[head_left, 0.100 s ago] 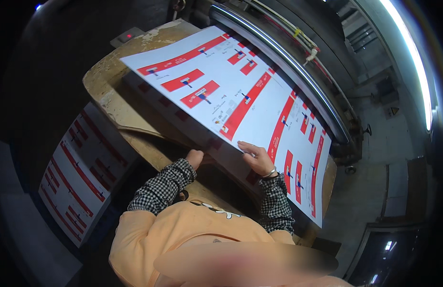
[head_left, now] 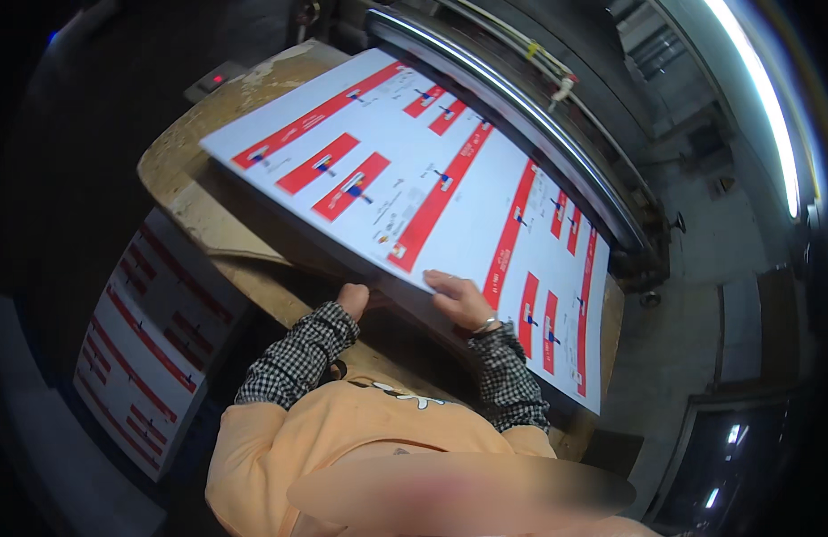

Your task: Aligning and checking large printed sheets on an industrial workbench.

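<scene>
A large white printed sheet with red bands and small blue marks slopes from a long metal roller toward me over a worn wooden board. My right hand is closed on the sheet's near edge, around its middle. Left of it, my left hand is closed just below that edge, beside the dark gap under the sheet. Its fingertips are hidden, and I cannot make out what they hold. Both forearms wear black-and-white checked sleeves.
A stack of similar red-and-white sheets stands low at the left. A small box with a red light sits by the board's far left corner. Machine knobs stick out at the roller's right end. A bright tube light hangs at the right.
The sheet's near edge has come down, most at its left corner, and the sheet lies flatter. My right hand stays on the edge. The whole view has shifted slightly.
</scene>
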Tool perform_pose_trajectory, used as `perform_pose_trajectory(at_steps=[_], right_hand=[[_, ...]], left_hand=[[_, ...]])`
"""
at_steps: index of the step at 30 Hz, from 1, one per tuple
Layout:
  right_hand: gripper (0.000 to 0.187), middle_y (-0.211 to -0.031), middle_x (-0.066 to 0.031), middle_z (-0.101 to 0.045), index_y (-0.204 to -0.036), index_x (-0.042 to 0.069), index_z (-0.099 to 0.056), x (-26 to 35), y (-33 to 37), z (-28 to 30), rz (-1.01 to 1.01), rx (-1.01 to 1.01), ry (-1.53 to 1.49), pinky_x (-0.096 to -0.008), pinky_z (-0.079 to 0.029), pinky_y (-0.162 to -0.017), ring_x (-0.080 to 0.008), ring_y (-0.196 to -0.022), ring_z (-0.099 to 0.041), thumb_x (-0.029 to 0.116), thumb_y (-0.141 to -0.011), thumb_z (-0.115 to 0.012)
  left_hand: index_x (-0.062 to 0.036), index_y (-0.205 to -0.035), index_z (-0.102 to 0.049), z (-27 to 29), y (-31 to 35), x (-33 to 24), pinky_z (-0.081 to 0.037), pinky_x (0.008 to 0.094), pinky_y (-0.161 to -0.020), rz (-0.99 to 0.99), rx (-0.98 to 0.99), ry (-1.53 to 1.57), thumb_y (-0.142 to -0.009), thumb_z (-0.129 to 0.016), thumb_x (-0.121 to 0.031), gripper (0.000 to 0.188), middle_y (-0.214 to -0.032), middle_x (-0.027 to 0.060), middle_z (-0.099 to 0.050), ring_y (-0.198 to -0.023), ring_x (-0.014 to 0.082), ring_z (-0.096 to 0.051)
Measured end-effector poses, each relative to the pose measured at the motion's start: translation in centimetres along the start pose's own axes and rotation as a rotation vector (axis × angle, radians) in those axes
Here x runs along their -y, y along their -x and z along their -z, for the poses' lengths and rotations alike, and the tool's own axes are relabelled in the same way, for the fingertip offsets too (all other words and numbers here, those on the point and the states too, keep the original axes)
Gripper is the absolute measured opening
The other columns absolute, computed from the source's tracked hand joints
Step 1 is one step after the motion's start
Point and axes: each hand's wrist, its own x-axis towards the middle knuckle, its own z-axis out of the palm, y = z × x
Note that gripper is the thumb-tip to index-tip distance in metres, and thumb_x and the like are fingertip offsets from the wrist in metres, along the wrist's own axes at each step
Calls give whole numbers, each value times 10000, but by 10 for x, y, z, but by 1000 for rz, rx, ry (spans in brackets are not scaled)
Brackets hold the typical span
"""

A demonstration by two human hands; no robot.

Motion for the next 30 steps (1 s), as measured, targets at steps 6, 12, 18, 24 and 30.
perform_pose_trajectory(at_steps=[6,12,18,24,30], right_hand=[[348,-1175,-190,-508,-1046,-18,-570,-65,39,-6,-140,-94,36,-321,-357,-959,-293,-1129,-462,84,-715,-547],[386,-1199,-172,-491,-1056,7,-574,-112,-3,0,-300,-318,167,-305,-330,-979,-276,-1173,-415,159,-702,-579],[867,-1360,-215,-251,-1282,72,-359,-69,-2,-19,-378,6,486,-478,-202,-1024,-395,-1273,-178,407,-570,-724],[825,-1361,-220,-244,-1284,48,-343,-87,23,-18,-292,7,417,-453,-225,-1022,-361,-1280,-190,332,-598,-703],[325,-1089,-176,-562,-997,-17,-585,-59,34,43,-222,-50,-40,-318,-432,-874,-290,-1012,-544,148,-724,-522]], left_hand=[[55,-1110,-440,-122,28,-222,-491,459,-791,521,214,336,-863,-358,-78,293,-1062,183,-534,-940,295,-571],[55,-1045,-453,-109,32,-231,-518,393,-733,533,250,335,-869,-440,-130,256,-959,157,-572,-846,260,-606],[56,-1125,-423,-113,35,-239,-517,366,-757,561,268,295,-884,-412,-117,297,-1049,161,-552,-902,255,-594],[25,-948,-533,-109,31,-222,-517,358,-703,559,293,291,-791,-535,-44,172,-878,95,-590,-796,196,-596],[61,-1086,-480,-121,40,-230,-448,456,-864,556,315,336,-845,-421,-69,280,-1066,166,-550,-983,283,-548]])
